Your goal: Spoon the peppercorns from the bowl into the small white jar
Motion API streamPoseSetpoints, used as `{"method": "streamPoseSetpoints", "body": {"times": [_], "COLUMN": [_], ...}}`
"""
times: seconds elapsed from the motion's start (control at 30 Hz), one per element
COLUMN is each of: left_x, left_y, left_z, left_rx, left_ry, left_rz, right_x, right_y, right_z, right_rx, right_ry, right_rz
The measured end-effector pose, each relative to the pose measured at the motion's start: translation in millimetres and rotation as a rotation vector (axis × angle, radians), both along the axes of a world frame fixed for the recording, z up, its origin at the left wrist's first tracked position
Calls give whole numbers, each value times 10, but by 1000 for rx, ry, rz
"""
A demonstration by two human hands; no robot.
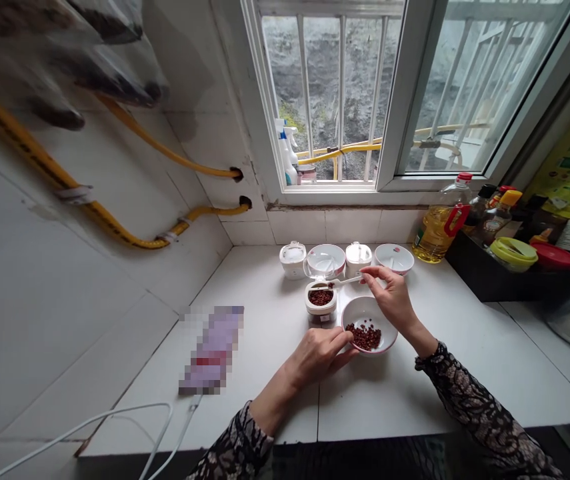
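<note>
My left hand [322,353] grips the near left rim of a white bowl [387,317], fingers closed on its edge. Dark reddish peppercorns [366,337] lie in the bottom of that bowl. Between the fingers of my right hand [389,293] is the handle of a small white spoon [349,281]. The spoon's tip is over the mouth of an open spice jar [321,319], and a few dark bits show at it. More of the same peppercorns [321,297] fill the jar, which stands just left of the bowl with its clear lid [321,270] raised.
Behind stand two lidded white jars [293,261] [358,257] and two white bowls [327,257] [395,259]. An oil bottle [437,230] and a black box [475,270] of condiments are at the right. A blurred-out purple object [212,353] with a white cable [165,417] lies left on the counter [269,400].
</note>
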State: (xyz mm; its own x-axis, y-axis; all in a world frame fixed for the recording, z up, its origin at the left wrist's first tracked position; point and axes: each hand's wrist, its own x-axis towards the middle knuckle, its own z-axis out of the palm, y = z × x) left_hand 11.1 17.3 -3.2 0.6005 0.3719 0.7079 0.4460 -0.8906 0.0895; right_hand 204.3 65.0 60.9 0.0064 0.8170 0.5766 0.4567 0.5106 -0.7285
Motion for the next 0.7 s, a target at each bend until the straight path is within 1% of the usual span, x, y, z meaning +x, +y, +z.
{"method": "streamPoseSetpoints", "body": {"times": [0.07, 0.13, 0.2, 0.27, 0.33, 0.4, 0.5, 0.6, 0.7], "left_x": [3, 5, 6, 6, 5, 3, 1, -2, -7], "left_y": [3, 6, 8, 8, 4, 1, 1, 5, 7], "left_z": [-9, -24, -37, -42, -38, -29, -14, -10, -22], "left_rx": [-4, -6, -2, 7, 0, -1, 2, -2, -20], "left_ry": [7, 16, 20, 23, 53, 64, 61, 50, 54], "left_rz": [4, 12, 18, 21, 31, 41, 40, 29, 25], "right_x": [-110, -189, -220, -194, -120, -11, 177, 346, 461], "right_y": [-23, -50, -74, -89, -93, -89, -73, -46, -10], "right_z": [27, 25, 16, 22, 49, 80, 88, 21, -91], "right_rx": [154, 289, 379, 417, 397, 335, 253, 171, 111], "right_ry": [-146, -301, -405, -416, -353, -296, -218, -191, -229], "right_rz": [-12, 8, 37, 28, -22, -53, -70, -67, -54]}}
